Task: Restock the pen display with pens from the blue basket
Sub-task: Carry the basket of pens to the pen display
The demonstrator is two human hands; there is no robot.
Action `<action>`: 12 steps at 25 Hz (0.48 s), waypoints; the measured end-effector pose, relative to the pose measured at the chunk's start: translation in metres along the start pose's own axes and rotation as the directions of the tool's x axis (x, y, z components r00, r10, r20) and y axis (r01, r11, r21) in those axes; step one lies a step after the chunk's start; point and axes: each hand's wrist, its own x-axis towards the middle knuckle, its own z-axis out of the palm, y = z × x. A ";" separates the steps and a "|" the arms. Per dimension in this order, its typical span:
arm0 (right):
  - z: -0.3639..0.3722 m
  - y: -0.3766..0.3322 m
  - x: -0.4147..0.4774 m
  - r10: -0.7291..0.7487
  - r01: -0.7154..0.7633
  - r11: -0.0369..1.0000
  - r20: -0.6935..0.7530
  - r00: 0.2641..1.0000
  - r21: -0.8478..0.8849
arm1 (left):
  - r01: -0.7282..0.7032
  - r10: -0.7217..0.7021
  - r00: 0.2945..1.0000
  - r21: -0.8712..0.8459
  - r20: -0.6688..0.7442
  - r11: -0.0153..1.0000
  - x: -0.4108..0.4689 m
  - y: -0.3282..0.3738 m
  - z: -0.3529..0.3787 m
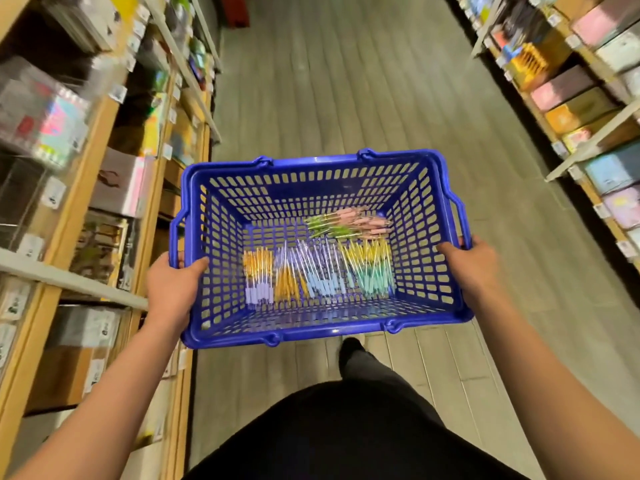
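Basket: blue plastic, slotted walls and floor, rectangular, held level above aisle floor, handles folded down along rim. Pens: loose on basket floor in colour groups; orange, lilac, pale blue, yellow-teal along near side, green and pink heap toward far right corner.
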 end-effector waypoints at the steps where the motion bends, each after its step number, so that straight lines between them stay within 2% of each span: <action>1: 0.006 -0.017 0.022 0.003 -0.003 1.000 0.012 1.000 0.006 | 0.009 -0.009 1.000 -0.003 -0.008 1.000 0.016 0.013 0.013; 6: 0.033 -0.100 0.121 0.004 -0.003 0.999 0.027 1.000 -0.032 | 0.073 -0.074 0.997 -0.034 -0.026 0.997 0.093 0.073 0.072; 12: 0.084 -0.182 0.220 -0.008 0.010 0.998 0.046 0.999 -0.054 | 0.073 -0.075 0.995 -0.047 -0.062 0.996 0.190 0.129 0.128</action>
